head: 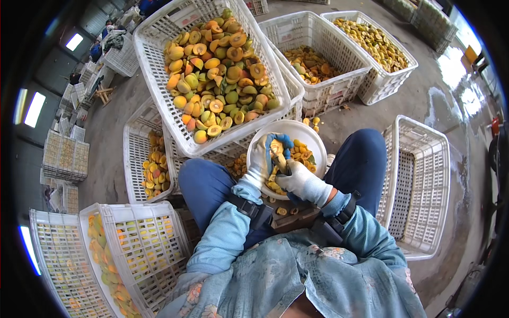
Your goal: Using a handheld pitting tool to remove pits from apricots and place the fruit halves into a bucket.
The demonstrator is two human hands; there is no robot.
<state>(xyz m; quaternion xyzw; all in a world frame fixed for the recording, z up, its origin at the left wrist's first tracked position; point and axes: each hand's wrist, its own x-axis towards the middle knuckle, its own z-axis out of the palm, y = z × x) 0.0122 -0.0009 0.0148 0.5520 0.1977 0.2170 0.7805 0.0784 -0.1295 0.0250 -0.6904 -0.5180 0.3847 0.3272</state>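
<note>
My left hand point(260, 157), in a white work glove with blue-coated fingers, is curled around a yellow stone-fruit half point(277, 148). In the gloved fist of my right hand point(301, 179) is a small hand tool point(283, 165); its tip meets the fruit, and its exact kind is hidden. Both hands are over a round white plastic basin point(318, 145) between my knees. Cut yellow fruit pieces point(304, 153) lie in the basin. Beyond it, a tilted white plastic crate point(153, 59) holds many halved, apricot-like fruits point(216, 105), some with stones showing.
More crates with cut fruit stand at the far right point(409, 65), behind the basin point(338, 85), and at my left point(131, 175). A fruit-filled crate point(139, 246) is at lower left. Beside my right knee stands another white crate point(431, 194). Fruit scraps point(281, 211) lie near my feet.
</note>
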